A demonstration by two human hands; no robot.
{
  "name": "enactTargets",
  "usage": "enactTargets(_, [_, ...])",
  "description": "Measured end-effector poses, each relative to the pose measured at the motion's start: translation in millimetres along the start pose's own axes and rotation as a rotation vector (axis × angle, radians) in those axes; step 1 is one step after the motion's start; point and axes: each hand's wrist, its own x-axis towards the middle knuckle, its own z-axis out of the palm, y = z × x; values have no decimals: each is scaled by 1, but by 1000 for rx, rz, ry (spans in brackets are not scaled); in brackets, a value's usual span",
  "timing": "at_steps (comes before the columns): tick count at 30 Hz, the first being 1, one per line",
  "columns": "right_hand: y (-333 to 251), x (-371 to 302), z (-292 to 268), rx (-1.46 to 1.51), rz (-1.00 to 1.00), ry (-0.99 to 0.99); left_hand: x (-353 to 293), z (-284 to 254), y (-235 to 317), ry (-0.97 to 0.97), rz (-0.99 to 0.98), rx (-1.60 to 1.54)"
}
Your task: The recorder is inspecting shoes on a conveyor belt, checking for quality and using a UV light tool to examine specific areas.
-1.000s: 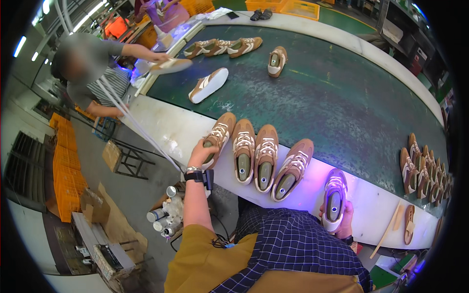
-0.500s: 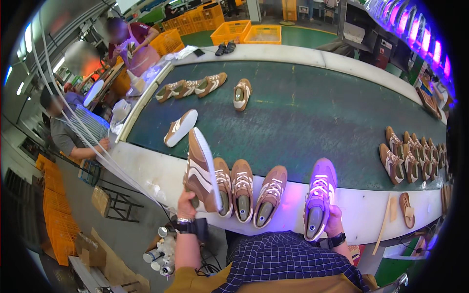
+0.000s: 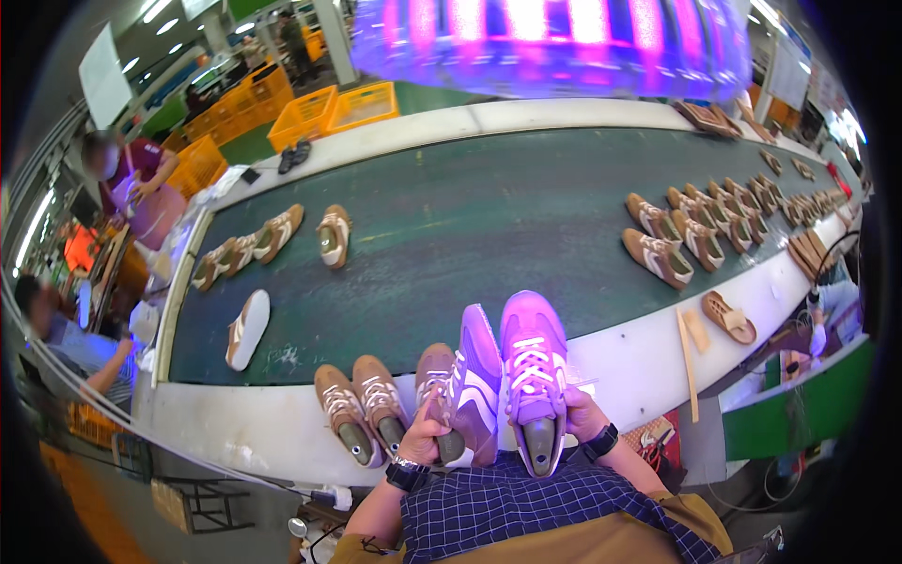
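My left hand [image 3: 423,438] is closed round the heel end of a brown sneaker [image 3: 478,385], which is turned on its side with its white stripe facing up. A second sneaker [image 3: 534,362] is upright beside it, toe pointing away, its heel gripped by my right hand [image 3: 584,415]. Purple light colours both. A grey shoe last [image 3: 539,442] fills the opening of the right one. To the left, three more brown sneakers [image 3: 376,387] stand along the white ledge [image 3: 221,414]; the nearest is partly covered by my left hand.
A green conveyor belt [image 3: 451,235] carries rows of sneakers [image 3: 695,230] at the right and a few [image 3: 254,242] at the left. One sneaker [image 3: 248,329] lies sole outward. A sandal-like shoe [image 3: 728,317] and wooden strip [image 3: 689,367] rest on the right ledge. A glowing purple lamp [image 3: 554,47] hangs overhead.
My view has swung to the right. Both held sneakers have come close together, the left one brought past the row on the ledge to the right one.
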Motion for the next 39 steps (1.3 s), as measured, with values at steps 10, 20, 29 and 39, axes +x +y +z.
enactTargets(10, [-22,-5,28,-121,-115,-1,6,59,19,-121,163,317])
enactTargets(20, [-11,-3,21,-58,-82,-38,4,32,11,-225,-122,60])
enactTargets(29, [-26,16,10,-109,-281,106,17,29,17,-73,95,-174])
enactTargets(39, [-34,10,34,55,-422,330,28,31,13,236,281,-304])
